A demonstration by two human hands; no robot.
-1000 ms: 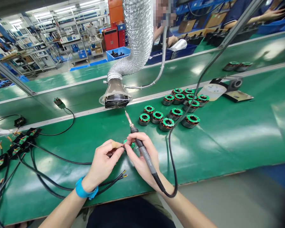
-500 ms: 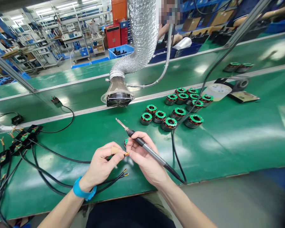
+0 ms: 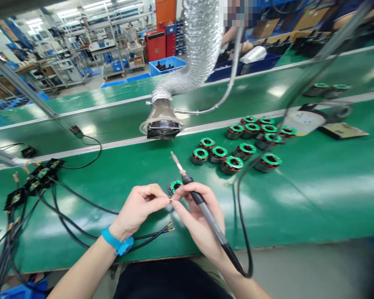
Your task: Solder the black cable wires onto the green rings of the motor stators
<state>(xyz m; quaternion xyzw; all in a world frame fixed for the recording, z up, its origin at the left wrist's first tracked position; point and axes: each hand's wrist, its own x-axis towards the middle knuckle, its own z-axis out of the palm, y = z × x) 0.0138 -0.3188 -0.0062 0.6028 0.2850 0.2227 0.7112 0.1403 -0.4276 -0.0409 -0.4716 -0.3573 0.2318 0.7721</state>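
Note:
My left hand [image 3: 140,211], with a blue wrist strap [image 3: 115,241], pinches the wire end of a black cable [image 3: 107,210]. My right hand [image 3: 202,226] holds a soldering iron [image 3: 209,218], its tip pointing up and away from me. The right thumb and forefinger meet the left fingertips at the wire end, which is mostly hidden between them. Just behind the fingers stands a motor stator [image 3: 175,186] with a green ring-shaped board, partly covered by my hand. Below my hands lie other black cables [image 3: 157,233] with stripped coloured wire ends.
Several stators [image 3: 232,165] stand right of centre. A fume extractor [image 3: 163,126] hangs at the back. Black housings [image 3: 34,185] with cables lie left. The iron's cord [image 3: 239,199] loops on the right, near a white container [image 3: 305,121]. A person works across the bench.
My right fingers have closed in on the wire end, hiding the coloured wires. The iron has turned steeper, and more of the stator behind shows. The whole view has shifted slightly.

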